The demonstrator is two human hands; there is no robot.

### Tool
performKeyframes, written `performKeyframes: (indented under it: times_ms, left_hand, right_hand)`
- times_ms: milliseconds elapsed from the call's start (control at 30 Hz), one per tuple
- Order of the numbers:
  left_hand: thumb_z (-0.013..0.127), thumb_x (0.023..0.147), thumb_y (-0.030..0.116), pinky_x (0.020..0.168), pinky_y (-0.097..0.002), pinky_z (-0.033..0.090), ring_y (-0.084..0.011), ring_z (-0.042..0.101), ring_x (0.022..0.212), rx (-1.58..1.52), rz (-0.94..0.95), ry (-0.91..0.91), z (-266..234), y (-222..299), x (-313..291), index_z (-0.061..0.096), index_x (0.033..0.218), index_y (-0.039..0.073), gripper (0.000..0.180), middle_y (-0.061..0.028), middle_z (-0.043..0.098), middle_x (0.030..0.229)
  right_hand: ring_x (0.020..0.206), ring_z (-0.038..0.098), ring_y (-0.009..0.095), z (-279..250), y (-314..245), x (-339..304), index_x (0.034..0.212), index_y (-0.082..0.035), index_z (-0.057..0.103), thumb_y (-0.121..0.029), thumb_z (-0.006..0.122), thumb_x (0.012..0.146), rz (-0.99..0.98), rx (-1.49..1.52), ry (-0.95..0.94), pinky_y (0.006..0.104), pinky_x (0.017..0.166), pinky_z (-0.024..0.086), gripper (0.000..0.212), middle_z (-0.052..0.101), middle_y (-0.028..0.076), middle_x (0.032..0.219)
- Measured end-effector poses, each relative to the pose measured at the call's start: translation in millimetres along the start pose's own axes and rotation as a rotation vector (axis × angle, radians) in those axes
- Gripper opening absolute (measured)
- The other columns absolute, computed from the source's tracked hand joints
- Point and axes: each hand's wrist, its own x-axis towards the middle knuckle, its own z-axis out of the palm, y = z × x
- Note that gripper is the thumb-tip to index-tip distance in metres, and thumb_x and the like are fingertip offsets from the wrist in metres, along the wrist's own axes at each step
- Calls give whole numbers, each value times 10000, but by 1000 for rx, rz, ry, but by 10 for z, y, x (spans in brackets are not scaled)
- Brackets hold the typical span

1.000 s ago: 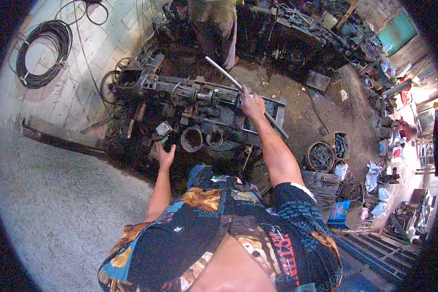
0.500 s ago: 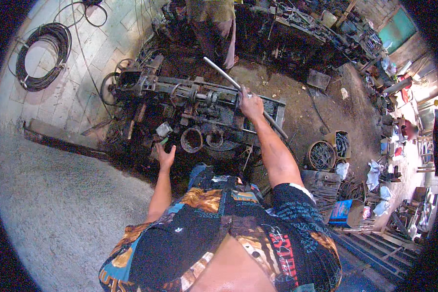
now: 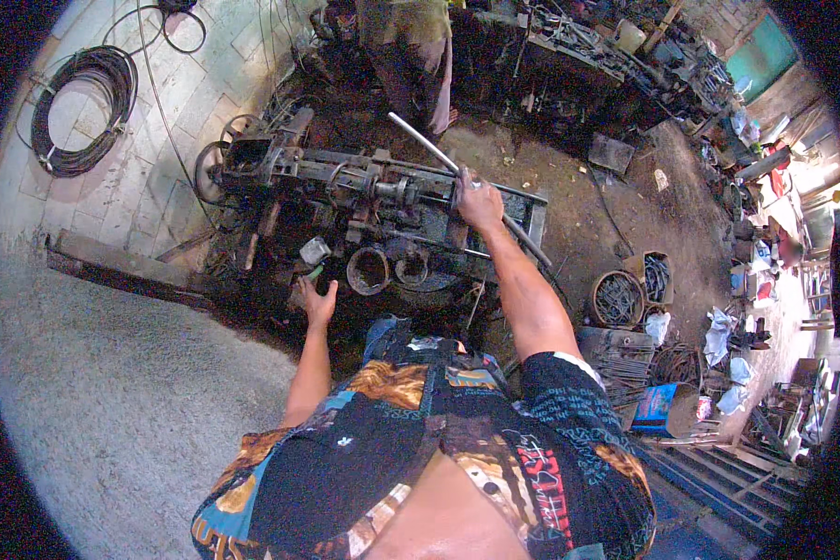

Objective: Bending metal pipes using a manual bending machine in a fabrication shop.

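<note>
My right hand (image 3: 479, 202) is closed around a long pale metal rod (image 3: 420, 138). The rod slants across the right part of a dark, greasy machine (image 3: 345, 177) with rollers and shafts; its upper end points toward the far side. By the machine's near left edge is my left hand (image 3: 315, 302), thumb and fingers apart. Its fingertips are close to a small green piece (image 3: 315, 273) and a whitish translucent container (image 3: 315, 250); whether they touch is hard to see. Right of that hand, a round open-topped can (image 3: 368, 270) stands at the machine's near side.
A person (image 3: 404, 56) stands beyond the machine. A coil of black cable (image 3: 82, 110) lies on pale tiles at far left. At right are a round bin of metal pieces (image 3: 617, 299), piled rods (image 3: 618, 359) and a blue box (image 3: 655, 409). A cluttered workbench (image 3: 579, 47) runs along the back.
Almost nothing differs. The rod and my right hand have shifted very slightly left; my left hand stays beside the green piece.
</note>
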Motion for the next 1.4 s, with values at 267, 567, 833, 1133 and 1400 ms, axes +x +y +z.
performKeyframes:
  times_ms: [267, 567, 833, 1133, 1400]
  left_hand:
    - [701, 733, 493, 1112, -409, 217, -390, 229, 1352, 72, -21, 32, -65, 201, -75, 268, 1359, -111, 973, -302, 246, 1430]
    - [675, 739, 526, 1115, -411, 202, -388, 222, 1355, 124, 17, 34, -13, 74, -30, 265, 1362, -111, 981, -291, 226, 1444]
    - [671, 740, 523, 1117, -406, 196, -390, 216, 1356, 58, -11, 7, -87, 177, -84, 262, 1354, -126, 983, -298, 208, 1447]
    - [695, 734, 479, 1112, -414, 207, -410, 257, 1333, 61, 26, 49, -103, 230, -93, 278, 1346, -127, 957, -311, 270, 1416]
    - [696, 728, 497, 1119, -426, 176, -391, 201, 1359, 5, 19, 41, -58, 159, -78, 269, 1357, -116, 977, -301, 229, 1438]
  right_hand:
    - [773, 641, 352, 8, 25, -19, 1203, -80, 502, -273, 461, 905, -37, -54, 64, 453, 694, 519, 358, 644, 205, 859]
    - [744, 640, 346, -48, 6, -9, 1142, -47, 514, -239, 508, 865, -35, -69, 41, 452, 660, 522, 337, 647, 175, 865]
    - [806, 636, 372, -78, -36, 3, 1203, -31, 491, -243, 526, 849, -59, 15, 51, 453, 691, 529, 414, 629, 243, 929]
    - [848, 627, 412, 55, 21, -1, 1238, -104, 491, -276, 540, 841, 23, 31, -5, 476, 725, 523, 435, 624, 264, 971]
    - [858, 629, 403, 87, 17, 3, 1254, -108, 499, -254, 542, 836, -24, 31, 41, 466, 742, 523, 445, 625, 243, 1002]
